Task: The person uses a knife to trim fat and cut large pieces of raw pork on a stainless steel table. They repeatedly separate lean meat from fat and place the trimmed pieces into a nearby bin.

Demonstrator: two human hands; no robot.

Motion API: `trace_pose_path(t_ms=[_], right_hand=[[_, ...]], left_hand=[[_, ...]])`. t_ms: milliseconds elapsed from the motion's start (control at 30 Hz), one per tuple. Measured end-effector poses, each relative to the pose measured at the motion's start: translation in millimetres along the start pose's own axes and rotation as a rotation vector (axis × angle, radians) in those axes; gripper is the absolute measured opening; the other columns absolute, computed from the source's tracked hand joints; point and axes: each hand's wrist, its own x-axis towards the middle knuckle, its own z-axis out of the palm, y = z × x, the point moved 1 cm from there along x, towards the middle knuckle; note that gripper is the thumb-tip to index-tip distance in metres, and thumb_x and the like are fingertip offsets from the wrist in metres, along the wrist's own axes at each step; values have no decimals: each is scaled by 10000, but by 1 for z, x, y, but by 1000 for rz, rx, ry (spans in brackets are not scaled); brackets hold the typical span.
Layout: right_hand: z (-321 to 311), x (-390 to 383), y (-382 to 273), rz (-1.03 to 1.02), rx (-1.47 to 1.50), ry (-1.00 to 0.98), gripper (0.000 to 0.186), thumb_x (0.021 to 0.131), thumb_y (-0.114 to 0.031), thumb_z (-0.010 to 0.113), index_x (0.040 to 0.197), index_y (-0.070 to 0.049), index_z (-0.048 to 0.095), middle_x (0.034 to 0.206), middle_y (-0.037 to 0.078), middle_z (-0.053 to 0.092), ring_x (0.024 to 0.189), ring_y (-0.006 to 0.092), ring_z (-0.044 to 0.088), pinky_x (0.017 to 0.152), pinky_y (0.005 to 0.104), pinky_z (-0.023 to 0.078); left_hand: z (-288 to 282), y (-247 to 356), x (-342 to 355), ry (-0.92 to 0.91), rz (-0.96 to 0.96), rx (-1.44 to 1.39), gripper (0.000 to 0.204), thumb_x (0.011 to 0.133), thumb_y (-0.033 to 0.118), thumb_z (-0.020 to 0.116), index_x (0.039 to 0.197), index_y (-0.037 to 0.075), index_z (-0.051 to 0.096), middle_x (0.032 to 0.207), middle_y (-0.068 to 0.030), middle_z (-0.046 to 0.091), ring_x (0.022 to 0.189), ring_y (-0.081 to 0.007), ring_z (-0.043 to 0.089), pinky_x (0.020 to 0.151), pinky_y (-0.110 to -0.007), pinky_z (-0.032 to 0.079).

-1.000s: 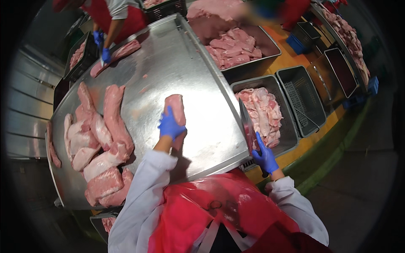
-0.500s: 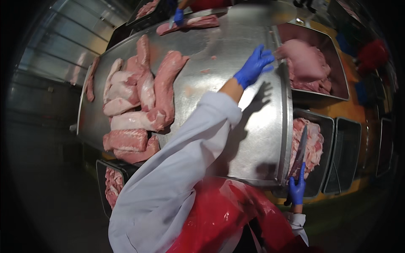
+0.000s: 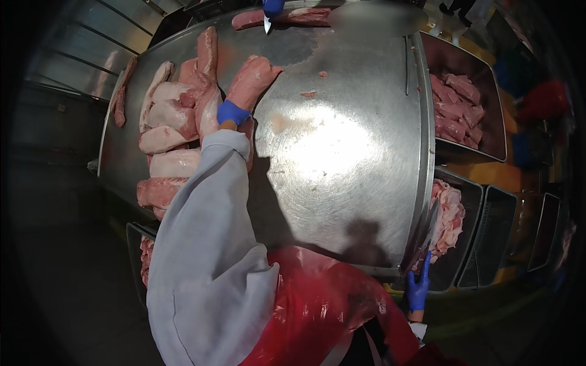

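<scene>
My left hand (image 3: pixel 233 113), in a blue glove, is on a long pork loin (image 3: pixel 255 79) at the left of the steel table (image 3: pixel 342 201). It looks closed around the meat, though the fingertips are hidden. Beside this loin lie several more pork pieces (image 3: pixel 171 114), some with pale fat. At the lower right, my gloved right hand (image 3: pixel 417 291) grips a knife (image 3: pixel 432 227), its blade pointing away over a bin of pale trimmings (image 3: pixel 448 219). The handle is hidden in my fingers.
A metal bin (image 3: pixel 502 122) with cut pork stands past the table's right edge. Grey bins (image 3: pixel 495 238) stand farther right, and a trimmings bin (image 3: pixel 135 244) at the lower left. Across the table, a co-worker's gloved hand (image 3: pixel 273 7) holds a knife (image 3: pixel 267 25) by a long meat strip (image 3: pixel 305 16).
My left hand, open near the right-hand bin before, has moved left onto the loin. The blurred pale slab over that bin no longer shows. The right hand still holds the knife.
</scene>
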Motion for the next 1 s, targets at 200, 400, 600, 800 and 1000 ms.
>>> trace_pose_path(t_ms=[200, 400, 600, 800, 1000], right_hand=[[16, -2, 6, -211, 53, 132, 826, 887, 40, 551, 1599, -187, 197, 773, -36, 512, 627, 55, 421, 587, 216, 391], [20, -28, 7, -172, 149, 59, 835, 891, 29, 530, 1603, -230, 179, 698, -5, 512, 530, 72, 446, 485, 254, 407], [12, -38, -8, -244, 77, 39, 823, 894, 21, 529, 1602, -211, 181, 603, -9, 485, 506, 71, 419, 485, 258, 395], [5, -27, -1, -303, 43, 42, 809, 891, 2, 547, 1597, -169, 191, 590, -3, 480, 518, 75, 417, 510, 266, 403], [10, -7, 8, -290, 24, 158, 792, 878, -3, 577, 1581, -136, 238, 817, 56, 625, 684, 107, 515, 663, 268, 462]], left_hand=[[8, 1, -47, -325, -268, -499, 741, 630, 383, 859, 1156, -94, 646, 1104, -161, 699, 966, -249, 676, 849, -391, 557], [56, 11, -103, -671, -190, -1487, 529, 730, 177, 757, 1190, -46, 622, 1036, -134, 700, 949, -267, 683, 901, -398, 539], [4, 97, -197, -1142, 61, -2058, 471, 867, 282, 533, 1229, -11, 603, 1148, -181, 678, 1073, -349, 644, 996, -466, 492], [93, 79, -195, -523, -102, -1359, 473, 874, 186, 604, 1269, -59, 515, 1199, -223, 637, 1104, -354, 622, 978, -448, 490], [1, 289, -286, 111, 544, -3, 1011, 739, 529, 745, 1508, 37, 310, 1511, -254, 362, 1376, -409, 381, 1098, -506, 376]])
